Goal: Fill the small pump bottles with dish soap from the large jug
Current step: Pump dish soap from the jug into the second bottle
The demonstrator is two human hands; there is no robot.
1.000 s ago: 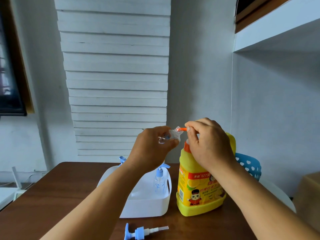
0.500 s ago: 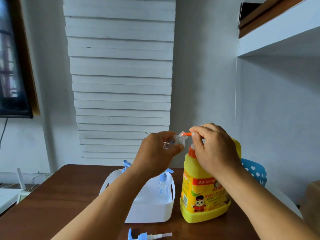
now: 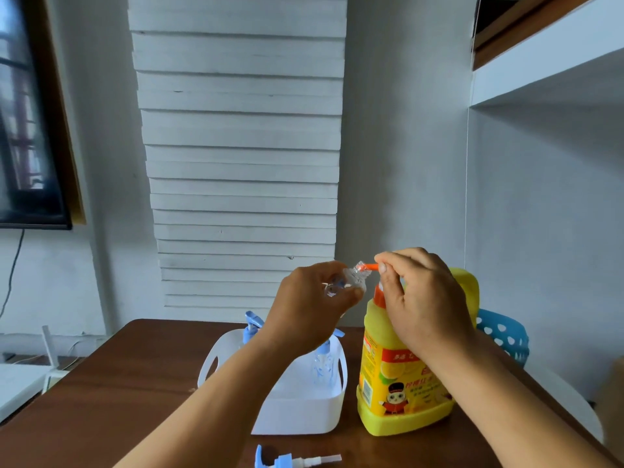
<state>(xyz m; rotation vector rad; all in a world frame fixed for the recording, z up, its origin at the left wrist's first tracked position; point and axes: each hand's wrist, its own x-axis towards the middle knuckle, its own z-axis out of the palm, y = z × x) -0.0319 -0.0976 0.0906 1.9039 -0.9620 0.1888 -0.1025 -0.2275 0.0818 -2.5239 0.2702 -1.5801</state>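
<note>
Soap jug [image 3: 398, 376], yellow and upright on the brown table [image 3: 128, 393], was topped by an orange pump whose spout [image 3: 370, 266] was pinched by the right hand [image 3: 423, 298], closed over the pump head. A small clear bottle [image 3: 351, 280] was gripped in the left hand [image 3: 314, 305] and tilted so that its open neck met the spout tip. Beside the jug, a white basket [image 3: 304, 413] was seen holding more blue-pump bottles [image 3: 322, 361], and a detached blue pump [image 3: 290, 461] lay on the table just in front of it.
</note>
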